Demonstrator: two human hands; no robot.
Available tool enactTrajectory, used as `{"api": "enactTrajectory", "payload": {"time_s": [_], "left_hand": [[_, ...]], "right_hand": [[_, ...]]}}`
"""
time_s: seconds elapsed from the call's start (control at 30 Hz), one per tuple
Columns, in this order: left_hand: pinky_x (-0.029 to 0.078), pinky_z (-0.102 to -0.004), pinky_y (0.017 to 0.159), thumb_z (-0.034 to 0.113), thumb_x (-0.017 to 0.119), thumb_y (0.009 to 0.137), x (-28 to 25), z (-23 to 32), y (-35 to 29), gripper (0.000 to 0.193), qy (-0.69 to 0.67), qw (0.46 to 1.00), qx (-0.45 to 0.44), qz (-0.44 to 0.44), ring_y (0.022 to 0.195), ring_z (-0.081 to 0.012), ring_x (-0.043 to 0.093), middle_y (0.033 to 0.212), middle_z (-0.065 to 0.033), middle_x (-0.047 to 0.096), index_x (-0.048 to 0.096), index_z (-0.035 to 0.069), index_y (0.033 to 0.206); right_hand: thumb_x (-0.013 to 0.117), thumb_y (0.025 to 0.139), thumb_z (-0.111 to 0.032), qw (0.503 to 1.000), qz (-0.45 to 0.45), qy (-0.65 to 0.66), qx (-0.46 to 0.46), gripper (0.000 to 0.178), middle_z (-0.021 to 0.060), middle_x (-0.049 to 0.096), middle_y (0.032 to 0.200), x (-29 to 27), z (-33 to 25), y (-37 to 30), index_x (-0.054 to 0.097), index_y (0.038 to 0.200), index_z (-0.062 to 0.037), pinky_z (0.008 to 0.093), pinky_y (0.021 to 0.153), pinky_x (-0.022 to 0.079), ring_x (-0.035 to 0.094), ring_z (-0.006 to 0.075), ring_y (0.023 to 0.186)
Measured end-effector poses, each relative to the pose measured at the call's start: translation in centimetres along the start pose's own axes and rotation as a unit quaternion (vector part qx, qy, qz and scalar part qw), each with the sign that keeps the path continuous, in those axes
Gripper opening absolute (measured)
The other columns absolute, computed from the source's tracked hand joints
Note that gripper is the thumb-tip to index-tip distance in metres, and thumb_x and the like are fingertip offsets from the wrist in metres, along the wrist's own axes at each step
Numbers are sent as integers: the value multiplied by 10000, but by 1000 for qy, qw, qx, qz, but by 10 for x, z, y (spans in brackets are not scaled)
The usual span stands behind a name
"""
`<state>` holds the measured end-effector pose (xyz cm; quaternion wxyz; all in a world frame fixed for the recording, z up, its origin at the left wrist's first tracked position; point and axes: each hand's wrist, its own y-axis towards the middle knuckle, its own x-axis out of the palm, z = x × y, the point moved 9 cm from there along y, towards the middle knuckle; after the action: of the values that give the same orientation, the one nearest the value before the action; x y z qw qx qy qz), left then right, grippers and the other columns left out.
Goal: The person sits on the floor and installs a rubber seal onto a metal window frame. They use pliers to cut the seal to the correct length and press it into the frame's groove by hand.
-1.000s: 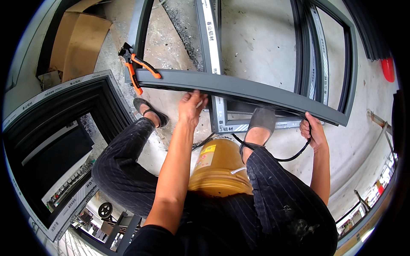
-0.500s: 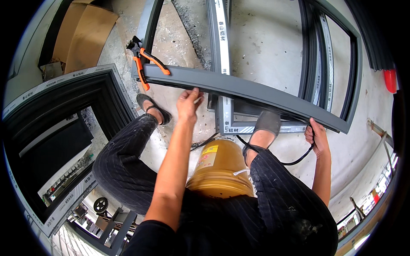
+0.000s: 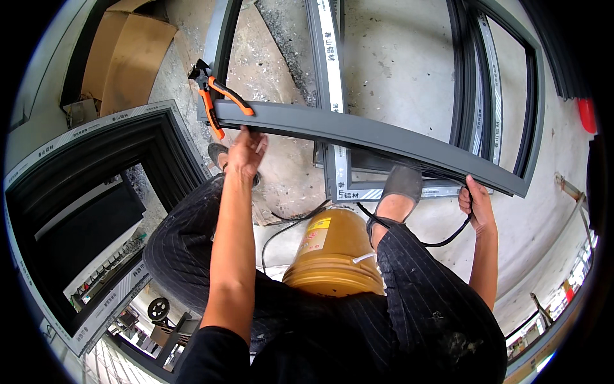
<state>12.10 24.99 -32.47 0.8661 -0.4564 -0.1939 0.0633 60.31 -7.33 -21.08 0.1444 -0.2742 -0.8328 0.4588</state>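
A grey metal window frame (image 3: 377,136) lies across in front of me, its near bar running from upper left to lower right. At that bar's left end, my left hand (image 3: 245,153) is against the near edge, fingers loosely apart and holding nothing I can see. Orange-handled pliers (image 3: 220,96) with a dark head rest on the same corner, just above this hand. At the bar's right end my right hand (image 3: 478,203) is closed around a black rubber strip (image 3: 441,244), which hangs in a loop toward my foot. Part of the strip is hidden behind my leg.
Between my legs stands a yellow-brown bucket (image 3: 332,253). Another dark frame with white protective tape (image 3: 109,121) leans at left. Cardboard (image 3: 137,61) lies at the upper left. A taped crossbar (image 3: 332,70) crosses beneath the near bar. Something red (image 3: 586,115) shows at far right.
My left hand has slid left along the bar's near edge toward the pliers, and its fingers have loosened from a pinch. My right hand keeps its hold on the strip.
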Motion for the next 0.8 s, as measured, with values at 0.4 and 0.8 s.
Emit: {"api": "enactTrajectory", "payload": {"time_s": [0.4, 0.8], "left_hand": [[521, -372, 859, 230, 598, 946, 27, -22, -17, 185, 33, 998, 43, 20, 839, -189, 628, 928, -57, 648, 589, 55, 1004], [493, -353, 754, 316, 490, 988, -7, 34, 20, 219, 100, 990, 62, 81, 809, -201, 623, 836, -43, 644, 601, 129, 1010]], "right_hand": [[577, 934, -459, 1000, -2, -10, 12, 449, -57, 354, 571, 1, 1, 0, 407, 661, -145, 206, 424, 215, 304, 48, 470], [560, 944, -458, 997, 24, -67, 8, 446, -61, 357, 573, 12, -8, -10, 415, 659, -148, 200, 426, 230, 314, 44, 481]]}}
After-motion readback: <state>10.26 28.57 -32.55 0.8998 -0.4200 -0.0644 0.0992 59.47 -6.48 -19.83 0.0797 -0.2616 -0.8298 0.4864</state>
